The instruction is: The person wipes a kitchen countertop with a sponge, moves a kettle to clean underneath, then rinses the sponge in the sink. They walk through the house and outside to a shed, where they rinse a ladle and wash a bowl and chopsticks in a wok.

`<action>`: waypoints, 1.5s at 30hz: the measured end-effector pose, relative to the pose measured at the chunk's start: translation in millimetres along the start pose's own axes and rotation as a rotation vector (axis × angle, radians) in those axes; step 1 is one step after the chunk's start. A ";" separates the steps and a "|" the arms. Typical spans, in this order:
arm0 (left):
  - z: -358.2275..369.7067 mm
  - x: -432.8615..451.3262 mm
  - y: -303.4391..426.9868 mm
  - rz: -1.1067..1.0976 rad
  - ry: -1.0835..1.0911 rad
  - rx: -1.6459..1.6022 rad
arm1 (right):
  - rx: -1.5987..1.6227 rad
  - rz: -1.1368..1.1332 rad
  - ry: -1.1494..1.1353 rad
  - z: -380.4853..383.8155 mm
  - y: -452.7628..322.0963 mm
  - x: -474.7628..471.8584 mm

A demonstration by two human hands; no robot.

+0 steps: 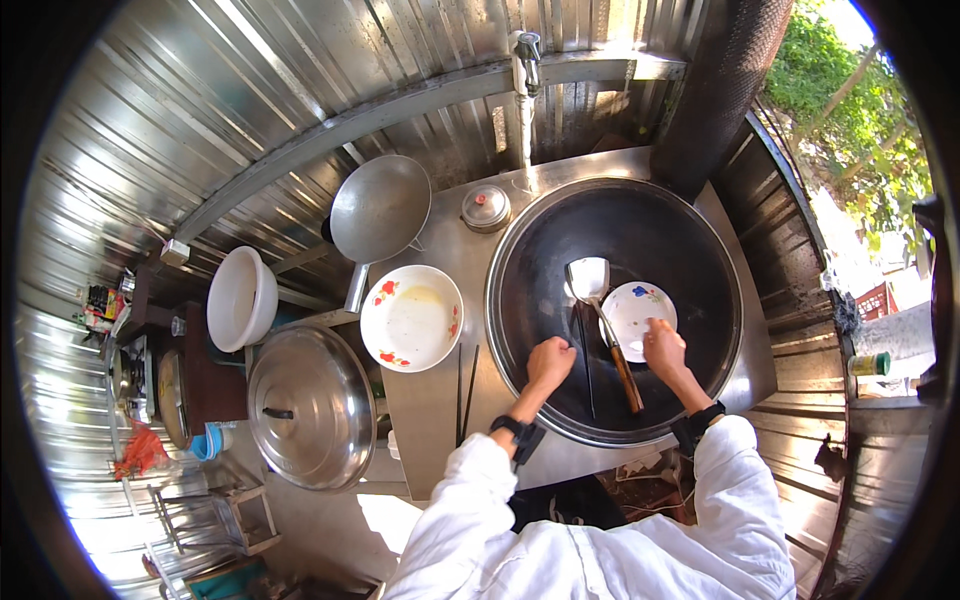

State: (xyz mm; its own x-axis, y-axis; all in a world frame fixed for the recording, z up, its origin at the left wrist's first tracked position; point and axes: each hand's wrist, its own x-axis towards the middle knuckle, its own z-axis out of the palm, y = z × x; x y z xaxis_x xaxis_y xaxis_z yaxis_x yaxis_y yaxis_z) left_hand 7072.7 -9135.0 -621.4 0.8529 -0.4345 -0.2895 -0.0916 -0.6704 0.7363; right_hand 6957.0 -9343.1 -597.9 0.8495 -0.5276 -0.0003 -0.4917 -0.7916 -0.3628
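My left hand (551, 364) is curled into a fist over the near left rim of a large black wok (637, 225); nothing shows sticking out of it. Over the right side of a white plate (626, 304) with a blue flower hangs my right hand (665, 349). Its fingertips are bunched and blurred, so whether they pinch something is hidden. The plate sits inside the wok and bears a few small pale bits. Beside it lies a metal wok spatula (589, 279) with a wooden handle (626, 379). A thin dark stick (586, 367) rests left of the spatula.
On the steel counter (427, 427) stand a white enamel basin (412, 319) with red flowers and a small lidded pot (486, 208). Two dark chopsticks (466, 397) lie there. Leftward are a metal pan (381, 210), a large lid (311, 409) and a white tub (241, 298). A tap (528, 64) rises behind.
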 end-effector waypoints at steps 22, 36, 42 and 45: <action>-145.0 -105.8 -109.7 0.004 0.143 0.473 | -0.901 -0.396 -0.048 -3.9 -59.0 6.5; -123.6 -79.6 -46.4 -0.136 0.065 -0.209 | -0.726 -1.166 -0.123 23.8 -38.1 59.3; -42.2 11.2 18.4 -0.358 -0.272 -0.496 | -0.656 -1.253 -0.079 67.3 -32.2 53.4; -4.6 46.5 23.1 -0.454 -0.313 -0.355 | -0.581 -1.219 -0.010 76.9 -23.6 48.1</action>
State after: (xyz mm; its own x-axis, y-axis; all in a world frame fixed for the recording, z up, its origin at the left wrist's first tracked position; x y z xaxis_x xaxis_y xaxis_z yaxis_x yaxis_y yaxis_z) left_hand 7112.6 -9167.9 -615.1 0.5717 -0.3457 -0.7441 0.4631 -0.6127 0.6405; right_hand 7024.1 -9326.1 -661.0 0.8001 0.5992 0.0293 0.5634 -0.7673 0.3064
